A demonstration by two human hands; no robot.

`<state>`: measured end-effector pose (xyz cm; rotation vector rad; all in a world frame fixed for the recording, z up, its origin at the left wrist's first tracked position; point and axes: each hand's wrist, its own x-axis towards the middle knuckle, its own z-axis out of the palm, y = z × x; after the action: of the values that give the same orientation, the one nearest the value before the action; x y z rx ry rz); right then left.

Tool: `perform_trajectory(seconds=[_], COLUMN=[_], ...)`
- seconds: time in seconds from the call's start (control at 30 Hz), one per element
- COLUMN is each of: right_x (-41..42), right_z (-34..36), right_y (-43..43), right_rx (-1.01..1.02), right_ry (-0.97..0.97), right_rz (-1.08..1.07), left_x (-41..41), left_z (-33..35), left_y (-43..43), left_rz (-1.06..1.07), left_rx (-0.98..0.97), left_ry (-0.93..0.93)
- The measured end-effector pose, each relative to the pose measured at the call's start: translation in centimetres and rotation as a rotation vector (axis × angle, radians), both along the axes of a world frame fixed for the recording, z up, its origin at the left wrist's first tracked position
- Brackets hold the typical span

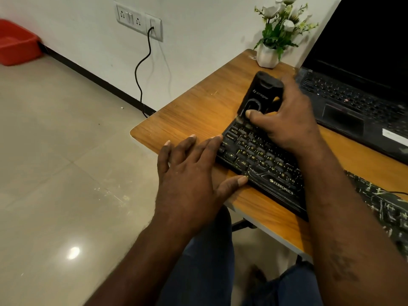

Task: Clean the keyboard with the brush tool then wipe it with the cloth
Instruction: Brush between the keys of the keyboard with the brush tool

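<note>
Keyboard (262, 164) on desk (194, 111), near laptop (357, 102). Right hand (287, 120) clamped on brush tool (260, 93), bristles at far-left corner keys. Left hand (192, 173) flat, fingers spread, steadying left edge. Suggest short strokes along rows, holding brace firm.

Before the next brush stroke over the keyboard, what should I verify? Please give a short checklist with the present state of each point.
1. Right hand grips brush tool: ok.
2. Tool's brush end touches keyboard at its far left corner: ok.
3. Left hand, fingers flat, steadies keyboard's left end: ok.
4. Laptop stands apart from the brush path: ok.
5. Keyboard's right end lies on table: cannot tell, the right arm hides it.
6. Cloth ready for wiping: cannot tell, none plainly seen.
</note>
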<state>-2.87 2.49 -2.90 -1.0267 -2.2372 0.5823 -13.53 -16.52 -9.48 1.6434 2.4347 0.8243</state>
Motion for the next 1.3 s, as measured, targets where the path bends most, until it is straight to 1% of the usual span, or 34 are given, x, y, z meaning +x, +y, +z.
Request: perform_trajectory(seconds=[0.07, 0.1, 0.2, 0.27, 0.4, 0.43, 0.53, 0.83, 1.1, 1.17, 1.3], right_x=[0.4, 0.6, 0.7, 0.4, 0.3, 0.5, 0.7, 0.5, 1.3, 1.4, 1.6], right_z=[0.0, 0.0, 0.0, -0.1, -0.2, -0.3, -0.4, -0.6, -0.2, -0.1, -0.1], right_y=[0.4, 0.5, 0.2, 0.0, 0.5, 0.6, 0.6, 0.2, -0.1, 0.0, 0.0], right_rx=[0.068, 0.063, -0.030, -0.023, 0.128, 0.138, 0.082, -0.018, -0.222, -0.217, -0.233], right_ry=[0.016, 0.040, 0.111, 0.079, 0.019, 0.024, 0.082, 0.108, 0.087, 0.087, 0.112], right_rz=[-0.083, -0.081, 0.029, 0.061, -0.137, -0.150, -0.059, 0.176, 0.429, 0.466, 0.475], left_x=[0.0, 0.0, 0.0, 0.0, 0.1, 0.0, 0.0, 0.0, 0.0, 0.0, 0.0], left_z=[0.0, -0.1, 0.0, 0.0, 0.0, 0.0, 0.0, 0.0, 0.0, 0.0, 0.0], left_y=[-0.1, -0.1, -0.1, 0.0, 0.0, 0.0, 0.0, 0.0, -0.1, -0.1, -0.1], left_rz=[0.001, 0.002, 0.001, 0.001, 0.001, 0.001, 0.001, 0.003, 0.005, 0.002, 0.001], left_rx=[-0.006, -0.009, -0.009, -0.007, 0.000, -0.001, -0.004, 0.002, 0.002, 0.001, 0.006], left_ry=[0.006, 0.007, 0.004, 0.001, -0.008, -0.006, -0.002, 0.013, 0.008, 0.004, 0.000])
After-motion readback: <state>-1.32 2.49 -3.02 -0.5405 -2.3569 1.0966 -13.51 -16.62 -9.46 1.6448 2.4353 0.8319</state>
